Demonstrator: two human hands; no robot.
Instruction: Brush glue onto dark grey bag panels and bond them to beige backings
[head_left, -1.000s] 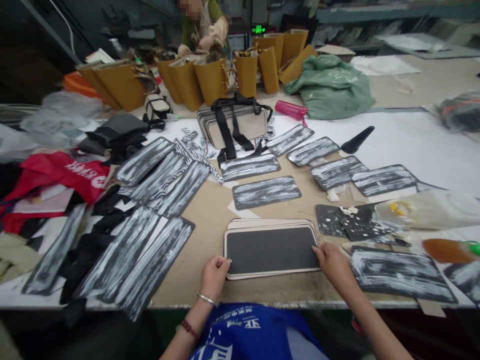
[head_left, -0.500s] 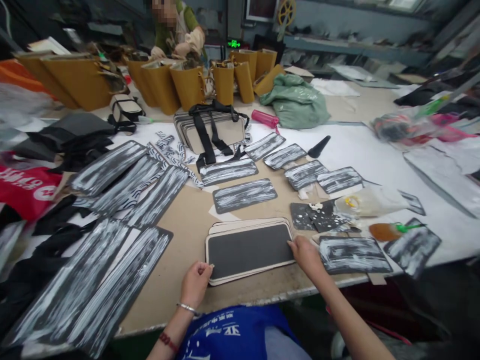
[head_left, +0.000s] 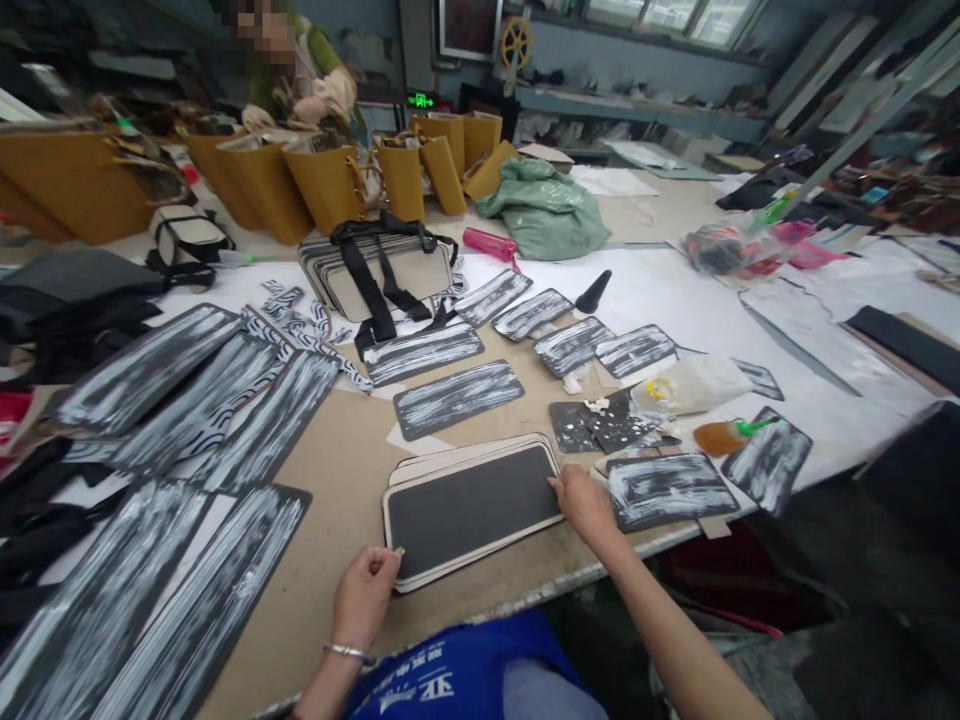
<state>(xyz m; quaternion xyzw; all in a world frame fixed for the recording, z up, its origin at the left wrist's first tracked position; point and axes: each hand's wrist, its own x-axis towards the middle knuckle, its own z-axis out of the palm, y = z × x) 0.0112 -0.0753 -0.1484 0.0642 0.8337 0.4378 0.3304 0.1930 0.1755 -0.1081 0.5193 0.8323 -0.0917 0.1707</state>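
Observation:
A dark grey rectangular panel [head_left: 472,510] with rounded corners lies on a slightly fanned stack of beige-edged panels [head_left: 420,470] near the table's front edge. At its lower left corner, my left hand [head_left: 367,590] is closed, thumb and finger pinching the edge. My right hand [head_left: 589,505] pinches the right end in the same way. Close by on the right lies a dark panel streaked with white glue [head_left: 671,488]. Another glue-streaked panel [head_left: 459,398] lies just beyond the stack.
Large glue-streaked panels [head_left: 217,600] cover the left side. A glue-spattered dark board [head_left: 600,425] and a cloudy plastic bag [head_left: 690,385] lie to the right. Farther back are a strapped stack [head_left: 405,270], a green sack [head_left: 547,210] and mustard bags [head_left: 322,185]; a person [head_left: 300,75] works behind them.
The camera view has turned to the right, so most things sit farther left in the picture. Both hands keep their pinch at the dark panel's ends.

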